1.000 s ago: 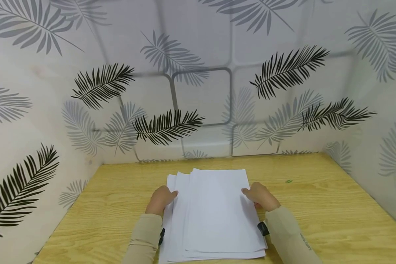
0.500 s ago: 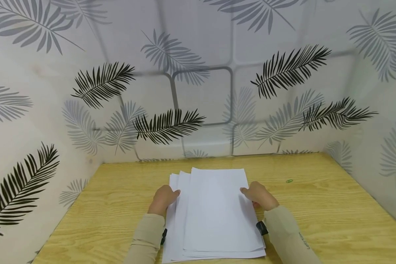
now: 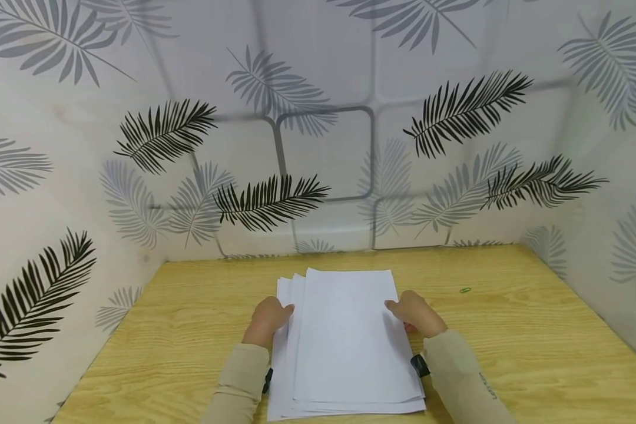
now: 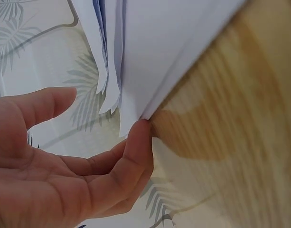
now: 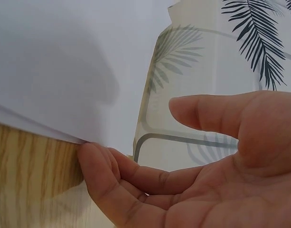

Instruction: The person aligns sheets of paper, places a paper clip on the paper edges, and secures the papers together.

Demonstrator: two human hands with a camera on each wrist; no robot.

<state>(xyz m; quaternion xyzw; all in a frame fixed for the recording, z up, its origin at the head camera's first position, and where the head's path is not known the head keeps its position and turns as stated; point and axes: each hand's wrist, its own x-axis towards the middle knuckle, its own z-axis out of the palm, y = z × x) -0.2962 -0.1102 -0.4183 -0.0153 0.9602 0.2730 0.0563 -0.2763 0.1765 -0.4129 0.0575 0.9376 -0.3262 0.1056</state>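
Note:
A stack of white paper sheets (image 3: 350, 335) lies on the wooden table, its layers fanned out a little toward the left. At the stack's left edge is my left hand (image 3: 269, 318); in the left wrist view its fingertips (image 4: 141, 130) touch the edge of the sheets, while the thumb stands away from them. My right hand (image 3: 417, 313) is at the opposite edge. Its fingertips (image 5: 90, 154) meet the paper's side near the table, and the thumb is lifted clear in the right wrist view. Neither hand pinches the paper.
A green paper clip (image 3: 464, 290) lies on the wooden table (image 3: 535, 330) to the right of the stack. Behind and on both sides rise walls covered in leaf-patterned sheeting (image 3: 328, 159).
My left hand has moved to the right, and the left-hand sheets have slid with it, so the fan is narrower. The right hand has shifted very slightly left.

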